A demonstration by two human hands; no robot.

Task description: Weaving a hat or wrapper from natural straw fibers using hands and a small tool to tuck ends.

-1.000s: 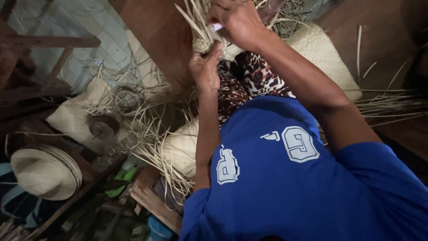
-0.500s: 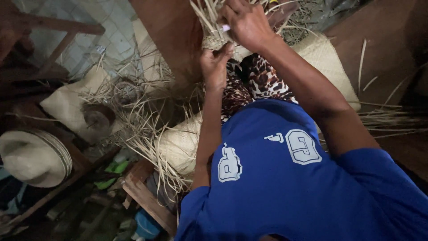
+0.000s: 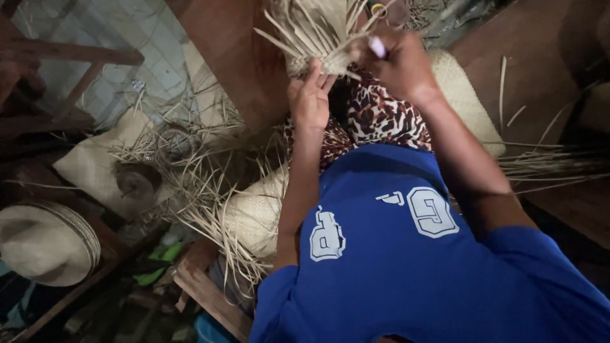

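Observation:
A partly woven straw piece (image 3: pixel 321 35) with several loose strands fanning out sits above my lap at the top of the view. My left hand (image 3: pixel 310 98) grips its lower edge from underneath, fingers pressed against the weave. My right hand (image 3: pixel 397 60) is closed on strands at its right side, a painted nail showing. Both arms reach out from my blue shirt (image 3: pixel 406 254) over a leopard-print cloth (image 3: pixel 375 117) on my lap.
A finished straw hat (image 3: pixel 44 241) lies at the lower left. Woven straw mats (image 3: pixel 254 213) and loose straw strands (image 3: pixel 190 171) spread to the left, and more strands (image 3: pixel 546 165) lie to the right. A wooden frame (image 3: pixel 76 57) and a plank (image 3: pixel 206 295) stand nearby.
The view has tilted, bringing the hands and woven piece lower and larger in frame. Both hands stay on the straw weave, fingers shifting slightly among the strands.

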